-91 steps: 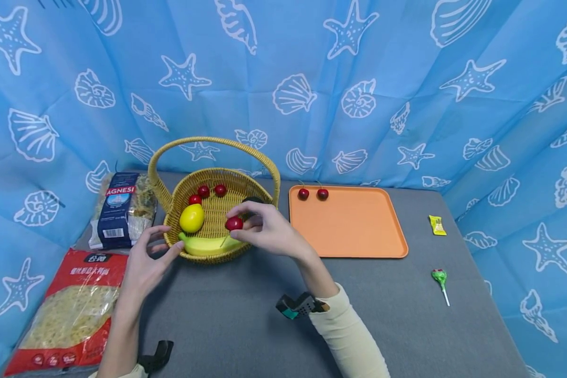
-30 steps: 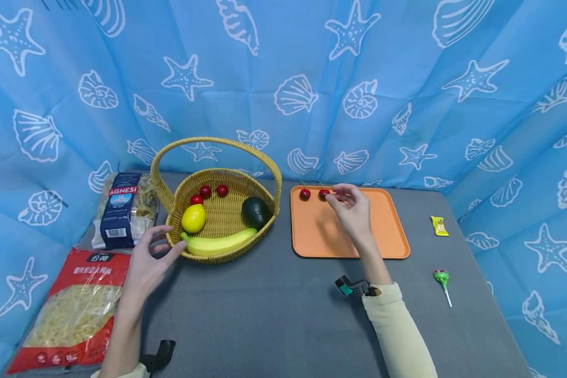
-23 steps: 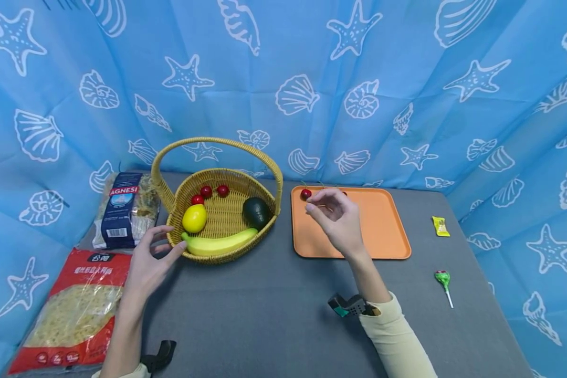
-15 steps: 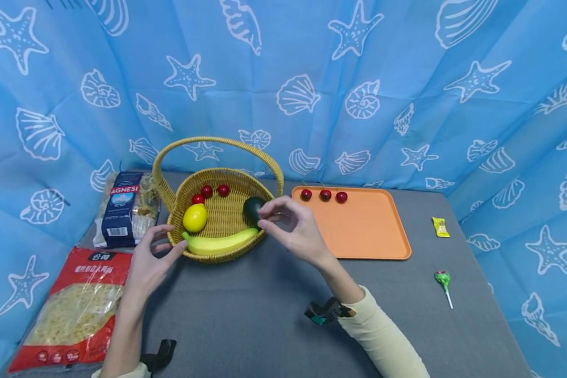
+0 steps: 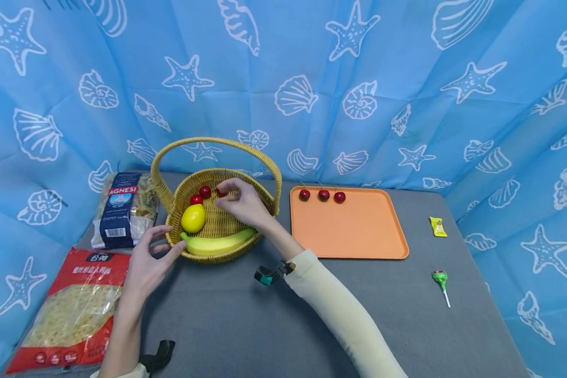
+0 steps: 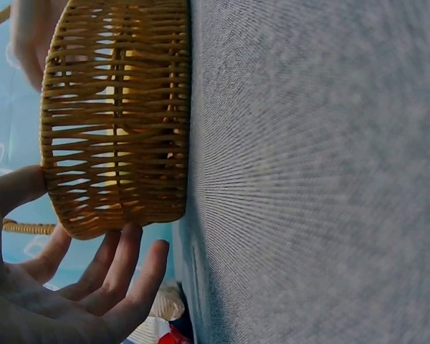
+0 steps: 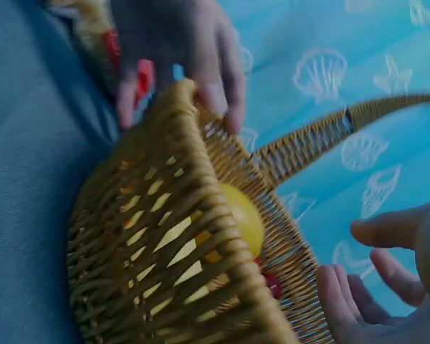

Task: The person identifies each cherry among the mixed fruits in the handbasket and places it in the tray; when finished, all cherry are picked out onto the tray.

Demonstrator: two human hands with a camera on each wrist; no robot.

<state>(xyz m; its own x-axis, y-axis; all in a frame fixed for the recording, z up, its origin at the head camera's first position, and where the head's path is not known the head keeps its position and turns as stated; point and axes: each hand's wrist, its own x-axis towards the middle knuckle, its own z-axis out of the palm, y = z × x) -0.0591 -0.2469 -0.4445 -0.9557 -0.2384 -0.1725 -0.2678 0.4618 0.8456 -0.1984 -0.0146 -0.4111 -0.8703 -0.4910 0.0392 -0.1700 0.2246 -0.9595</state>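
From where I'm standing, the right hand (image 5: 243, 202) is down inside the wicker basket (image 5: 217, 253), fingertips right at one of the red cherries (image 5: 219, 191) near the back wall. Looks like a pinch is forming, but honestly I can't tell from the head view whether the fingers actually have it, since they cover most of it. The right wrist view doesn't settle it: fingers (image 7: 387, 229) spread and loosely bent beside the weave, nothing clearly between them, plus the lemon (image 7: 242, 215) glowing through the slats. The left hand (image 5: 146, 262) sits at the basket's near-left rim, fingers relaxed and spread; the left wrist view shows the thumb and fingertips (image 6: 125, 244) up against the outer wall, which the head view only hints at. Only the head view shows the rest: two more cherries by the lemon, the banana (image 5: 214, 244) along the front, and three cherries (image 5: 322, 195) lined up on the orange tray (image 5: 359, 236).
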